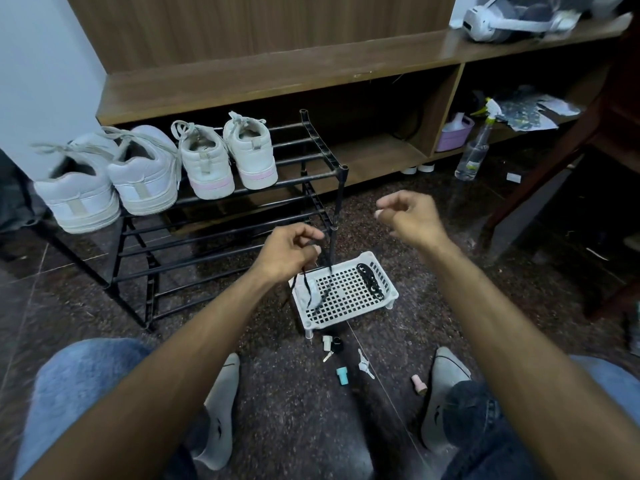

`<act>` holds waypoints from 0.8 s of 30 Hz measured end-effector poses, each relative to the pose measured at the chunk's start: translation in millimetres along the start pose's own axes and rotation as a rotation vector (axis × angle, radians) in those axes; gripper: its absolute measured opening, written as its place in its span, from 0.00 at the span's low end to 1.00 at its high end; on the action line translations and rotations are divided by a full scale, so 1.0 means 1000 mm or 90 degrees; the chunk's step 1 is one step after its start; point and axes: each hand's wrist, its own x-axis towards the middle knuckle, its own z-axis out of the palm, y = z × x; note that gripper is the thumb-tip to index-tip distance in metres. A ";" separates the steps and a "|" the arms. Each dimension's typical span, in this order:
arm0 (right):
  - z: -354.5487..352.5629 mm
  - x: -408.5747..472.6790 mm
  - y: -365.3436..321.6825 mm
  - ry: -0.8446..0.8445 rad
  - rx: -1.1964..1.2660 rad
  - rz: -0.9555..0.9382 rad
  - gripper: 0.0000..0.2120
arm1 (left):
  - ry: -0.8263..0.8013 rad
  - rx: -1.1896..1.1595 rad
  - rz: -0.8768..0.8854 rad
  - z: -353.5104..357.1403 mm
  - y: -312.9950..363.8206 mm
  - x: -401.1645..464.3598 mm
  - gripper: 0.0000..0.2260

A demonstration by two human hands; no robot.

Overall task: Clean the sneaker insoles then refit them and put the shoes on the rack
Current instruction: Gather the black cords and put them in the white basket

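Hands: left (289, 252) pinches black lace (308, 275) over tray (388, 299); right (412, 216) loosely curled, empty. Sneakers (145, 174): four on rack (311, 181); light, stiff-heeled; likely best gripped at heel.

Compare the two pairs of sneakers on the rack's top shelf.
The left pair looks bigger and bulkier; the right pair looks smaller and narrower. The left pair has beige heel strips and plain white soles; the right pair has pink along the heel soles. The left pair stands at the left end of the rack; the right pair sits nearer the middle. Both are white, laced, and stand heels toward the camera.
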 end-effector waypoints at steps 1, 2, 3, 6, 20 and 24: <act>0.006 -0.005 -0.002 -0.047 -0.017 -0.018 0.07 | -0.006 -0.001 0.005 -0.001 0.004 0.000 0.09; 0.013 -0.010 -0.003 -0.089 -0.035 -0.038 0.09 | -0.015 -0.003 0.010 -0.002 0.009 -0.001 0.09; 0.019 -0.013 -0.002 -0.129 -0.051 -0.055 0.11 | -0.025 -0.002 0.019 -0.003 0.013 -0.002 0.09; 0.034 -0.022 -0.001 -0.238 -0.083 -0.113 0.19 | -0.051 0.016 0.061 -0.006 0.026 -0.008 0.09; 0.052 -0.039 0.008 -0.389 -0.003 -0.002 0.03 | 0.199 -0.274 0.122 -0.023 0.062 -0.005 0.11; 0.039 -0.030 0.007 -0.347 0.080 0.012 0.03 | 0.341 -0.416 -0.064 -0.032 0.032 -0.002 0.10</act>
